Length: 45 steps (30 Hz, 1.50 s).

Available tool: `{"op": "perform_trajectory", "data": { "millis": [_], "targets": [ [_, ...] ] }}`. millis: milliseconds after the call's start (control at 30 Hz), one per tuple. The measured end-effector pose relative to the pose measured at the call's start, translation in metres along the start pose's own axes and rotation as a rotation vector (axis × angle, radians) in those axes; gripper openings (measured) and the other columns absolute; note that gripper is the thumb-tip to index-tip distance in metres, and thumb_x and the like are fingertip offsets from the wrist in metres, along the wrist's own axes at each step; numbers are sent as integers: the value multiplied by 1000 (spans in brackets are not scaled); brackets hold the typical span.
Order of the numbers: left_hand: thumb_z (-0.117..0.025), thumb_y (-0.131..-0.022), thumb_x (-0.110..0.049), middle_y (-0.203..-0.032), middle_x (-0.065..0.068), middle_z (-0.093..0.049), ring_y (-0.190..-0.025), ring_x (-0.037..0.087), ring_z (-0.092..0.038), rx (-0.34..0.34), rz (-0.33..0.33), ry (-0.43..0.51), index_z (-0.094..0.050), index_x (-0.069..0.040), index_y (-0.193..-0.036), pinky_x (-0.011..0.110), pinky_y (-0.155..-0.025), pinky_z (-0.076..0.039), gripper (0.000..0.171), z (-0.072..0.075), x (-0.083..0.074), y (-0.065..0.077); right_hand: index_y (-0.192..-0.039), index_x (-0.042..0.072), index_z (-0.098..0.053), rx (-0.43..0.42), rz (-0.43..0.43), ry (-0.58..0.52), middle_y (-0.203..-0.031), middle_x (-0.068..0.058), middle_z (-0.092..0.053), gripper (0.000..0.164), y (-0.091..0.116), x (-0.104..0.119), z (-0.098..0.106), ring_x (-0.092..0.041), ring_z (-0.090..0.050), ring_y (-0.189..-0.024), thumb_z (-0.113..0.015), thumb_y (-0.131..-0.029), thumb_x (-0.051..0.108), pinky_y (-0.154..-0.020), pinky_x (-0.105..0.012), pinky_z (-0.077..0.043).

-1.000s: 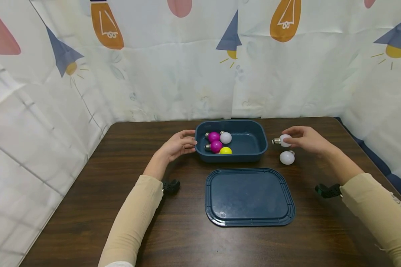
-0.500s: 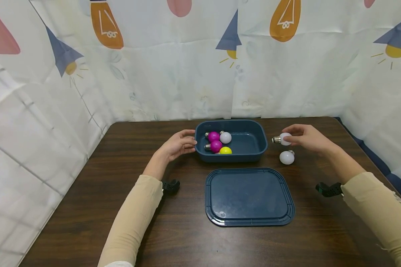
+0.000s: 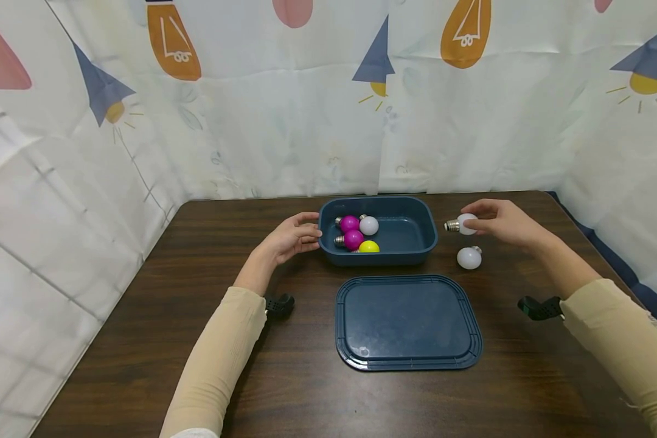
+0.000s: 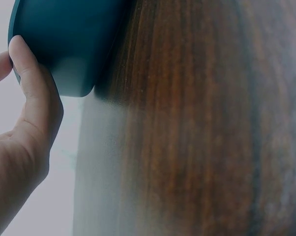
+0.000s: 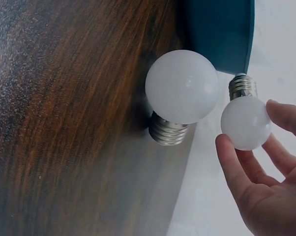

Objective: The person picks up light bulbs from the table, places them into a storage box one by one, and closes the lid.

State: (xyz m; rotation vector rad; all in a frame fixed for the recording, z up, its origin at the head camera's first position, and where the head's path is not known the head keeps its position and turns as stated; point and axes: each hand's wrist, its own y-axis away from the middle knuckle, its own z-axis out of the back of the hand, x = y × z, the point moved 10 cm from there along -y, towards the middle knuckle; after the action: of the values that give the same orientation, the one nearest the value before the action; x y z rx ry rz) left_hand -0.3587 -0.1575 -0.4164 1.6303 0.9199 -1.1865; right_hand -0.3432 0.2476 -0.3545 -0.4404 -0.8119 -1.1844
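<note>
A small white round light bulb with a silver screw base (image 3: 465,224) is pinched between the fingertips of the right hand (image 3: 505,224), and over the last second it has been raised slightly off the dark wood-grain table (image 3: 197,255) and drawn a little toward the dark blue rectangular plastic bin (image 3: 410,240); its screw base is pointed at the bin's right wall. In the right wrist view the bulb (image 5: 246,122) is seen clasped by thumb and fingers, clear of the tabletop. A second white round bulb (image 3: 469,257) has been left where it lay, on the table just below the lifted one.

The left hand (image 3: 294,235) has not been shifted: the bin's left wall is touched by its loosely curled fingers, with the thumb (image 4: 32,83) pressed flat against the corner, so the bin appears to be steadied rather than gripped.

Two magenta bulbs (image 3: 351,232), one white bulb (image 3: 369,225) and one yellow bulb (image 3: 369,246) are gathered in the bin's left half. The flat dark blue lid (image 3: 407,322) is lying in front of the bin (top side down, judging by its ribbed rim). The lift suggests a carry into the bin has begun.
</note>
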Motion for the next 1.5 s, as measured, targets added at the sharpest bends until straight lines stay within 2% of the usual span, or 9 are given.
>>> {"op": "perform_trajectory", "data": {
  "millis": [400, 567, 867, 1067, 1500],
  "targets": [
    [-58, -102, 1, -128, 25, -53, -83, 17, -68, 13, -6, 9, -33, -6, -157, 28, -77, -60, 61, 0, 0, -1, -145, -1, -51, -26, 22, 17, -141, -24, -53, 53, -2, 9, 6, -40, -65, -113, -61, -106, 34, -94, -48, -56],
    [-57, -102, 2, -123, 22, -55, -82, 17, -69, 17, -4, 23, -32, -6, -157, 28, -75, -60, 61, -2, 0, -1, -146, 0, -51, -36, 12, 31, -142, -23, -53, 54, -3, 13, 9, -40, -63, -114, -60, -106, 35, -95, -50, -54],
    [-57, -103, 2, -100, 13, -61, -79, 17, -69, 23, 14, 28, -31, -5, -157, 28, -74, -61, 60, -4, -2, 1, -148, 3, -49, -33, 5, 40, -143, -23, -52, 56, -4, 20, 11, -37, -64, -114, -60, -106, 37, -97, -53, -52],
    [-56, -103, 2, -99, 13, -62, -80, 17, -69, 33, 9, 28, -30, -6, -157, 29, -74, -61, 61, -5, -3, 2, -148, 5, -48, -28, 6, 29, -138, -23, -56, 54, -5, 25, 11, -38, -61, -116, -59, -106, 37, -98, -55, -49],
    [-56, -103, 2, -104, 14, -60, -81, 17, -69, 31, 8, 31, -30, -6, -157, 29, -74, -61, 60, -3, 0, -1, -146, 7, -52, -36, 30, 59, -137, -19, -58, 52, -7, 37, 11, -34, -64, -112, -61, -105, 38, -94, -51, -52]
  ]
}}
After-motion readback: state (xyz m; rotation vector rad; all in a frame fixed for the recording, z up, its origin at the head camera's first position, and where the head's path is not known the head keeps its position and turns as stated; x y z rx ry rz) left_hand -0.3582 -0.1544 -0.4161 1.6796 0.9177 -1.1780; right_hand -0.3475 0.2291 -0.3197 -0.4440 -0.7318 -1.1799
